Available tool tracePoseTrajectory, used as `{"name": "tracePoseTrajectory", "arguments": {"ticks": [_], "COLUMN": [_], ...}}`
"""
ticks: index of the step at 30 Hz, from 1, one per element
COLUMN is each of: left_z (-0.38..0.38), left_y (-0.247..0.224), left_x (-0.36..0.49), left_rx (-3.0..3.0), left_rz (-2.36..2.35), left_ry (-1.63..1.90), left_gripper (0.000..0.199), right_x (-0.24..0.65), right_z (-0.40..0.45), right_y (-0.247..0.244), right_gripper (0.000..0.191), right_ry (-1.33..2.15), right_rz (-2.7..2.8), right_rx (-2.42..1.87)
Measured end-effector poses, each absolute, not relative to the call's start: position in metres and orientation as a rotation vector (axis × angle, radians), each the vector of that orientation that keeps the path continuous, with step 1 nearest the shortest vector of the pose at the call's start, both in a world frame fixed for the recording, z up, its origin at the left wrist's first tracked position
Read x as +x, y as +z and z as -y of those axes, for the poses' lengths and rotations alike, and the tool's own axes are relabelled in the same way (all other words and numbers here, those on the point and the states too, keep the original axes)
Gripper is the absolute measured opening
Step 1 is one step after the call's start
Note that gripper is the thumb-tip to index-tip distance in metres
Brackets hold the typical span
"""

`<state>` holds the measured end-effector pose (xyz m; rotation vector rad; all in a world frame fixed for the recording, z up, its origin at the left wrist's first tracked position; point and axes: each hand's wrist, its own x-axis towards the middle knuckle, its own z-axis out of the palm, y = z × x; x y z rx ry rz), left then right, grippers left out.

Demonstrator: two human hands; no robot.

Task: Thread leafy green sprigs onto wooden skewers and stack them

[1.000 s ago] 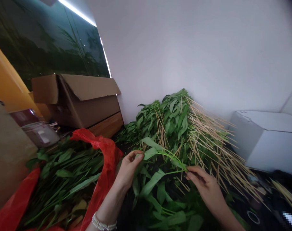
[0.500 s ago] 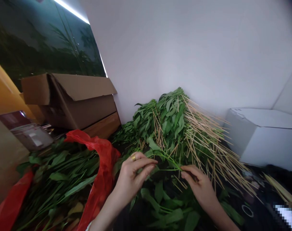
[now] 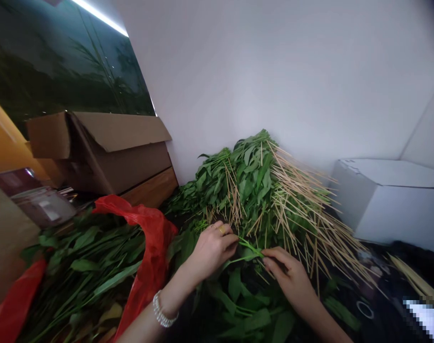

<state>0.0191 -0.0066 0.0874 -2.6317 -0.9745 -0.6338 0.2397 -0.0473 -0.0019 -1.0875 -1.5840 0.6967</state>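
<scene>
Between my two hands stretches a thin bunch of green leafy stems (image 3: 250,246). My left hand (image 3: 215,247), with a gold ring and a bead bracelet (image 3: 163,312), is closed around the stems; its fingertips are partly hidden. At the other end my right hand (image 3: 284,269) pinches the stems between thumb and fingers. Below both hands lie loose leafy sprigs (image 3: 245,305). Just beyond them is a heap of leafy bundles (image 3: 250,171) with many thin wooden sticks (image 3: 306,205) fanning out to the right.
On the left a red plastic bag (image 3: 154,238) lies open around more long leafy stems (image 3: 84,267). Behind it stands an open cardboard box (image 3: 131,166). A white box (image 3: 398,205) sits at the right, with a white ring (image 3: 365,309) nearer me. A white wall rises behind.
My left hand has moved slightly right and up and closed round the stems, and its bracelet has come into view. My right hand still pinches the other end, slightly further left.
</scene>
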Motion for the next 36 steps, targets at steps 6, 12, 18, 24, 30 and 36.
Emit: {"name": "tracePoseTrajectory", "arguments": {"ticks": [6, 12, 18, 24, 30, 36], "left_z": [0.007, 0.004, -0.008, -0.004, 0.004, 0.005], "left_y": [0.082, 0.076, 0.079, 0.083, 0.076, 0.076], "left_x": [0.017, 0.014, -0.002, -0.006, 0.002, 0.008], "left_rx": [-2.735, -2.801, -2.75, -2.686, -2.761, -2.763], "left_rz": [1.03, 1.055, 1.097, 1.221, 1.122, 1.005], "left_ry": [-0.691, -0.701, -0.619, -0.741, -0.689, -0.527], "left_gripper": [0.016, 0.013, 0.011, 0.009, 0.016, 0.015], "right_x": [0.237, 0.235, 0.24, 0.238, 0.236, 0.236], "right_z": [0.049, 0.049, 0.046, 0.048, 0.05, 0.05], "right_y": [0.001, 0.002, -0.001, 0.002, 0.007, 0.003], "right_gripper": [0.021, 0.023, 0.029, 0.033, 0.03, 0.026], "right_ry": [0.717, 0.818, 0.854, 0.904, 0.883, 0.717], "right_rz": [1.6, 1.583, 1.541, 1.498, 1.549, 1.682], "right_rx": [-1.086, -1.091, -1.127, -1.154, -1.136, -1.117]}}
